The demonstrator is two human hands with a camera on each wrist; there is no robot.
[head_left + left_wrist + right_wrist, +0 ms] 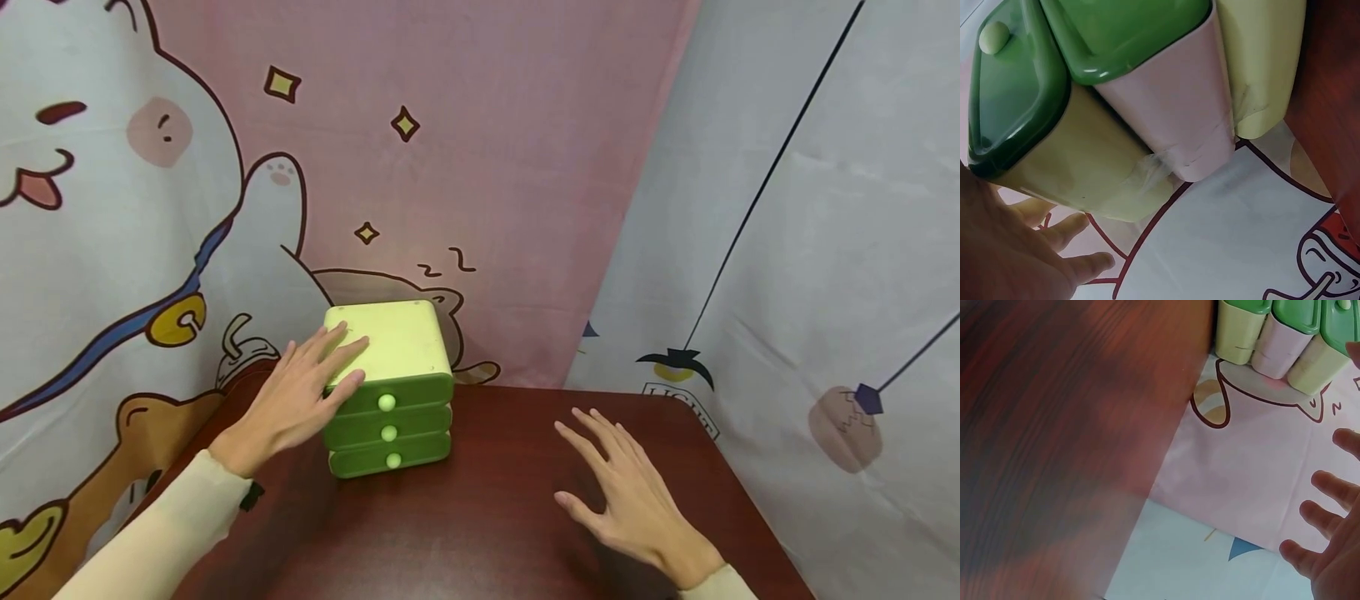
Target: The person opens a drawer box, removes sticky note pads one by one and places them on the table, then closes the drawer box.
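Observation:
A small drawer box (390,342) with a pale yellow-green top and three stacked green drawer fronts stands on the dark red-brown table. Each front has a round pale knob (386,403). My left hand (292,400) is at the box's upper left side, fingers spread, overlapping its top edge in the head view. In the left wrist view, that hand's fingers (1088,265) lie beside the top tier, whose side is yellowish; the middle tier's side (1179,94) is pink. Well to the right of the box, my right hand (637,500) hovers over the table with fingers spread, holding nothing.
The table (480,533) runs back to a pink cloth backdrop (510,167) with cartoon cats and stars. A whitish cloth (810,250) with printed lamps hangs along the right side. Clear tape shows on the box's side in the left wrist view.

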